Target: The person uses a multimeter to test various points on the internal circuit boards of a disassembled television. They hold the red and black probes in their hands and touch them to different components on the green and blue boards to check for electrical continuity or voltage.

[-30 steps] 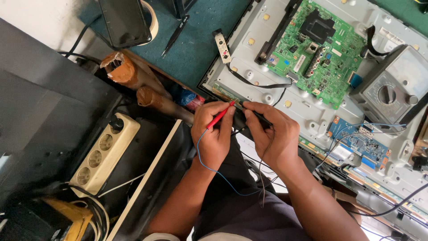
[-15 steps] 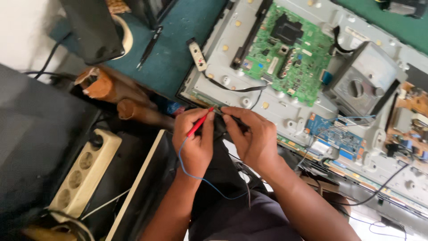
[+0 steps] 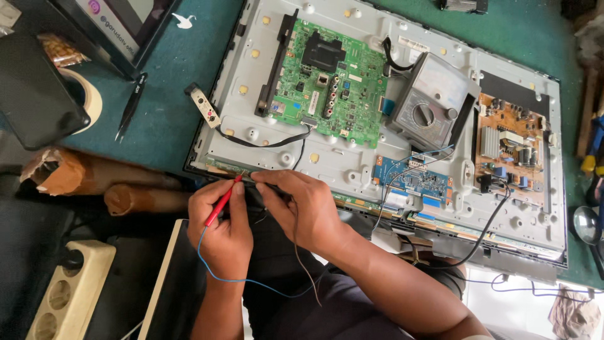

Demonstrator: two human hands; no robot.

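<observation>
Red test probe [image 3: 221,203] sits pinched in the left hand [image 3: 221,228], tip touching the open TV's [image 3: 352,167] bottom edge. Right hand [image 3: 302,211] pinches a thin wire there; the meter [image 3: 431,101] sits ready, checking looks under way.

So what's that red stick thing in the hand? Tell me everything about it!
The red probe is a thin, pen-shaped rod that looks like plastic. The left hand pinches it between thumb and fingers, tilted with its tip up and to the right. The tip rests at the lower edge of the opened screen's metal back panel, near the right hand. A thin blue wire runs from its lower end, loops under the wrist and trails off to the right.
</observation>
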